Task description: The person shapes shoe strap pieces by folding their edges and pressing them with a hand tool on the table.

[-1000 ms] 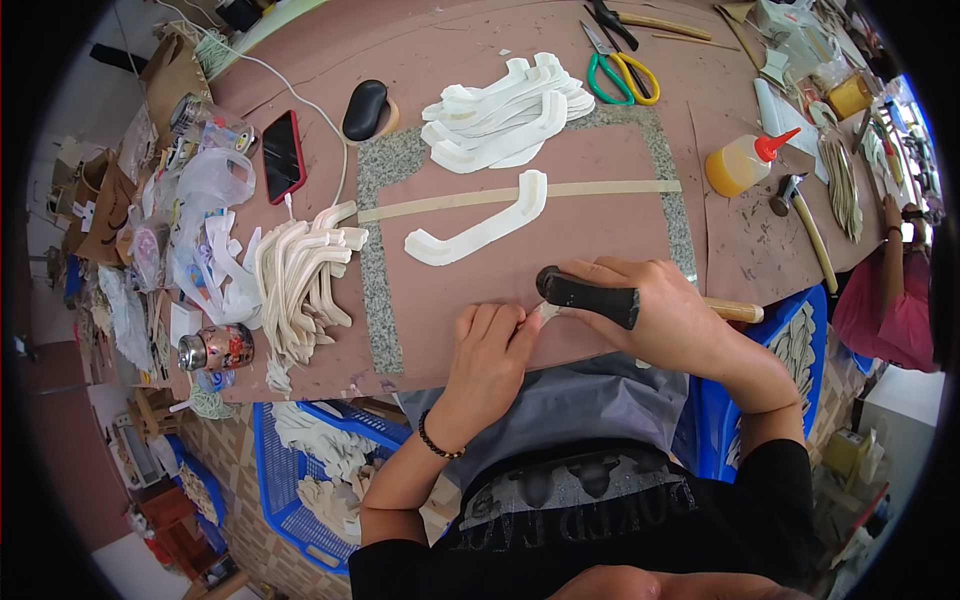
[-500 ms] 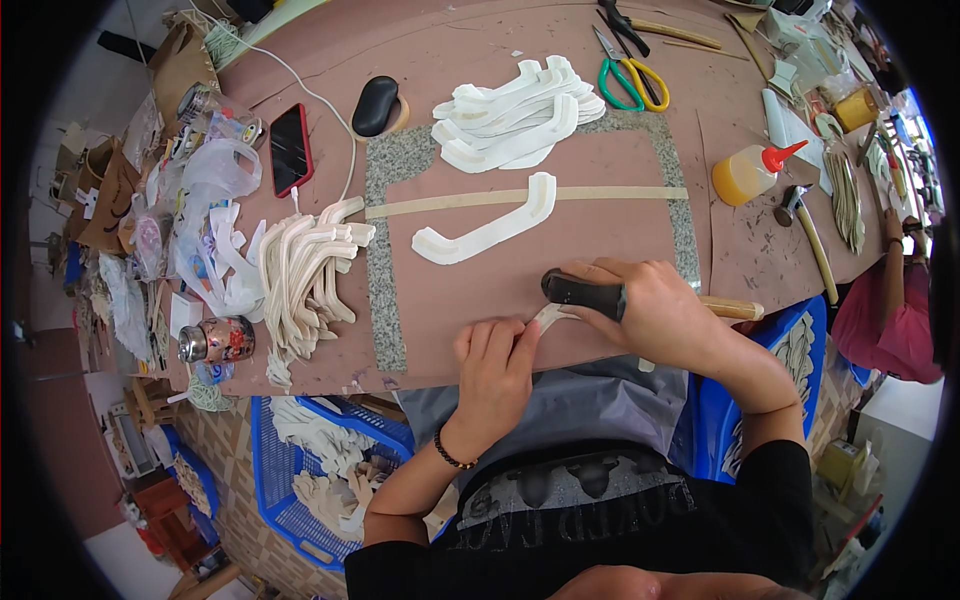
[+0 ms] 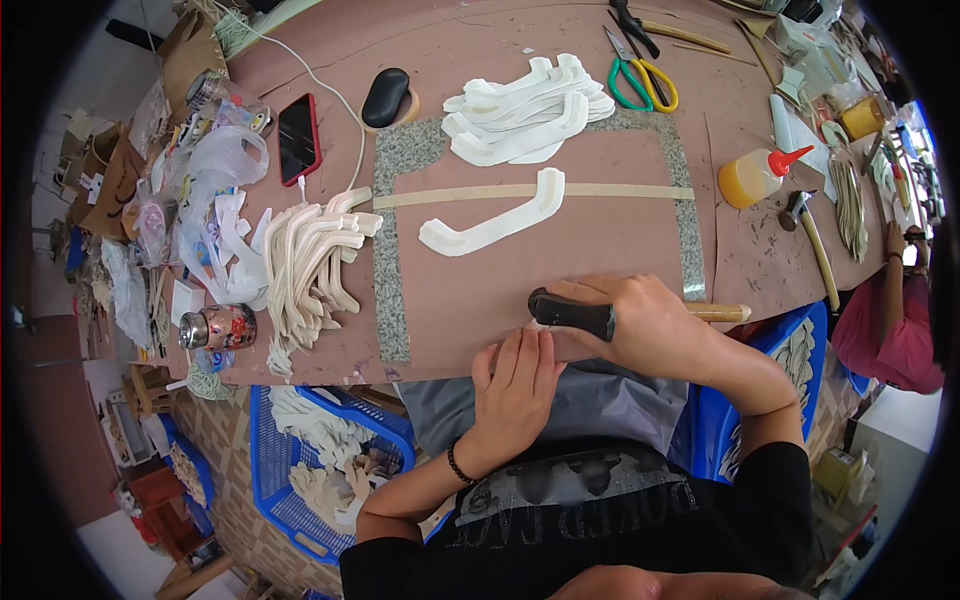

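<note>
My right hand (image 3: 645, 325) is closed round the dark head of a hammer (image 3: 572, 314). Its wooden handle sticks out to the right past my wrist. Close beside the hammer head, at the table's front edge, my left hand (image 3: 520, 378) has its fingers together, pressing a pale strip (image 3: 536, 325). Most of that strip is hidden under the fingers and hammer. Farther up the mat lies a bent white padded strip (image 3: 492, 227). Behind it sits a pile of similar white strips (image 3: 520, 120). To the left, a bundle of cream bent strips (image 3: 315, 260) is heaped.
On the left stand a phone (image 3: 298, 140), a jar (image 3: 220, 328) and plastic bags. Scissors (image 3: 642, 85), a glue bottle (image 3: 760, 177) and another hammer (image 3: 815, 245) lie right. Blue baskets (image 3: 275, 500) of strips sit below. Someone in a pink shirt (image 3: 890, 325) is at far right.
The hammer head in my right hand has shifted slightly left and down. My left hand has moved a little right and nearer me, its fingers now covering more of the pale strip.
</note>
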### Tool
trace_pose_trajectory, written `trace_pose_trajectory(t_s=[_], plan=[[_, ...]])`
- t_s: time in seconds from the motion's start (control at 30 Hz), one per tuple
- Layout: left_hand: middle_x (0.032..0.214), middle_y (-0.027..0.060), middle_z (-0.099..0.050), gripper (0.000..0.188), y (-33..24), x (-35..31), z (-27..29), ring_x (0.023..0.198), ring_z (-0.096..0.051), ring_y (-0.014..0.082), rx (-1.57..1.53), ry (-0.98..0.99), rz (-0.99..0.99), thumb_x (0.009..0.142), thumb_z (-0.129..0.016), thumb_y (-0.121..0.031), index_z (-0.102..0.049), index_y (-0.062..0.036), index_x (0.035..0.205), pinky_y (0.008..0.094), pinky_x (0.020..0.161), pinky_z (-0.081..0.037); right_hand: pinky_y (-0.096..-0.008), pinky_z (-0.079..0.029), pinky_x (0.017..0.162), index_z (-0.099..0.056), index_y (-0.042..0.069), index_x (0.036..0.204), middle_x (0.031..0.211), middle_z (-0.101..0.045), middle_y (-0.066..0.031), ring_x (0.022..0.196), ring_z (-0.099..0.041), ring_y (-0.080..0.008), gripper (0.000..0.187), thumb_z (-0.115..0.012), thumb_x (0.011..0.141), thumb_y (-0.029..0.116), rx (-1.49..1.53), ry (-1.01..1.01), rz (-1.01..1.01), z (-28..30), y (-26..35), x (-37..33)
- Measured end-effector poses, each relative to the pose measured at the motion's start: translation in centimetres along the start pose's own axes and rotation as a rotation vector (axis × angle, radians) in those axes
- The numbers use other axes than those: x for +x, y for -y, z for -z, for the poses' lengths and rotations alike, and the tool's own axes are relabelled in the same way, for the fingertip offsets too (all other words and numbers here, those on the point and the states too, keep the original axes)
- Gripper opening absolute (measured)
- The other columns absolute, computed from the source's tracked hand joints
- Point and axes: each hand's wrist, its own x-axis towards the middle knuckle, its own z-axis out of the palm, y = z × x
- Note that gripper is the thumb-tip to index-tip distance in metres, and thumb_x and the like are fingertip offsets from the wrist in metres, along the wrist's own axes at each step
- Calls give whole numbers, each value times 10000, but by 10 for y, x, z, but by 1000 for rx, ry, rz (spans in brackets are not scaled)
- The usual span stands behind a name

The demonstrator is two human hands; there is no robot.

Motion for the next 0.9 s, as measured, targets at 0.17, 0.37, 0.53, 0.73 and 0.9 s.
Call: trace_pose_trajectory(t_s=[0.17,0.37,0.53,0.73,0.9], plan=[[1261,144,-586,529,-5,-7,0,1181,-552,300,33,64,44,846,-771,-283,-627,-4,1272,509,999,-353,-416,-591,746,-682,36,1201,1068,-720,-144,892,-714,-360,427,-779,807,169,-8,70,-70,-3,2,1],[1142,94,-564,500,-4,-6,0,1101,-523,284,34,28,92,819,-794,-308,-655,-71,1237,484,973,-350,-413,-593,786,-714,60,1196,1154,-725,-139,924,-714,-368,398,-799,831,192,5,79,-38,-9,6,1],[1084,73,-554,383,-1,5,1,1047,-524,267,1,7,69,824,-787,-273,-665,-76,1129,463,941,-354,-421,-594,729,-692,104,1153,1040,-704,-121,853,-711,-331,317,-715,845,178,-24,56,28,-14,5,0],[1057,84,-564,301,17,58,-10,1068,-522,293,-376,1,93,823,-791,-211,-674,-75,1065,450,917,-356,-454,-551,713,-724,81,1132,972,-727,-185,840,-694,-401,228,-701,924,170,94,-216,-238,-4,-22,1],[991,79,-578,259,27,69,-11,1036,-532,303,-495,85,48,822,-789,-172,-678,-81,1037,431,922,-355,-372,-487,647,-708,-12,1092,786,-671,-162,688,-630,-299,230,-730,929,150,83,-298,-504,10,-42,-9]])
